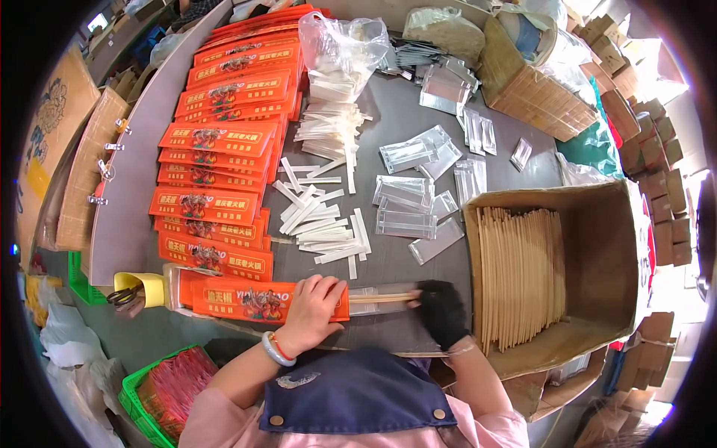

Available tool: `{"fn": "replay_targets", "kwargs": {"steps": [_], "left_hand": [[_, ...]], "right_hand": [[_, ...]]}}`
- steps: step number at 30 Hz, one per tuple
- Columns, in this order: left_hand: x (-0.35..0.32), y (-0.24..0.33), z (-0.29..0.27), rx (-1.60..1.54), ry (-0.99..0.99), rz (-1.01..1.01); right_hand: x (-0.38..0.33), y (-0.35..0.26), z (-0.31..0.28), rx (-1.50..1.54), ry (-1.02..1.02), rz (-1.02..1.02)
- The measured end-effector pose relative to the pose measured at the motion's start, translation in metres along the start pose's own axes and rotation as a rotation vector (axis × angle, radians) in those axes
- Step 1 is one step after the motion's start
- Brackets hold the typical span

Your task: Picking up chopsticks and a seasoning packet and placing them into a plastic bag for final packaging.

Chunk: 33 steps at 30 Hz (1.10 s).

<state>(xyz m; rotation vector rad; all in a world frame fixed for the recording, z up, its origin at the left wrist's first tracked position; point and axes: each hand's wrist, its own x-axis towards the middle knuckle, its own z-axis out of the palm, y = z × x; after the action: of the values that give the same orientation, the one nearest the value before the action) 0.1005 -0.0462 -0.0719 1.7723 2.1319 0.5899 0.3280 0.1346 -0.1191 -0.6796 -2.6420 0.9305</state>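
My left hand [312, 312] lies over the right end of a red printed paper sleeve [239, 300], fingers bent on it and holding it down. My right hand [441, 312], in a black glove, grips the right end of a pair of wooden chopsticks [382, 298]. Their left end reaches the mouth of the sleeve; how far inside they go is hidden. A clear plastic packet [362, 305] lies around or under the chopsticks; I cannot tell which. More red sleeves lie beneath the held one, against a cardboard holder [173, 287].
Overlapping red sleeves [213, 205] run up the left. White paper-wrapped strips [328, 224] and clear flat packets [403, 194] lie mid-table. A cardboard box [597, 261] with many chopsticks [519, 276] stands right. A yellow cup [151, 290] holds scissors; a green crate [134, 399] sits below.
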Motion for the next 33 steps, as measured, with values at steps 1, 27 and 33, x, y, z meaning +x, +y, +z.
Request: {"fn": "replay_targets", "kwargs": {"steps": [1, 27, 33], "left_hand": [[-0.002, -0.002, 0.002, 0.051, -0.007, 0.003], [-0.029, -0.034, 0.019, -0.047, 0.232, -0.414], [-0.028, -0.035, 0.018, -0.092, 0.147, -0.425]], "right_hand": [[-0.008, 0.007, -0.008, -0.097, 0.066, 0.188], [0.008, -0.073, -0.045, -0.347, -0.113, 0.036], [0.022, -0.081, 0.016, -0.202, -0.181, -0.069]]}}
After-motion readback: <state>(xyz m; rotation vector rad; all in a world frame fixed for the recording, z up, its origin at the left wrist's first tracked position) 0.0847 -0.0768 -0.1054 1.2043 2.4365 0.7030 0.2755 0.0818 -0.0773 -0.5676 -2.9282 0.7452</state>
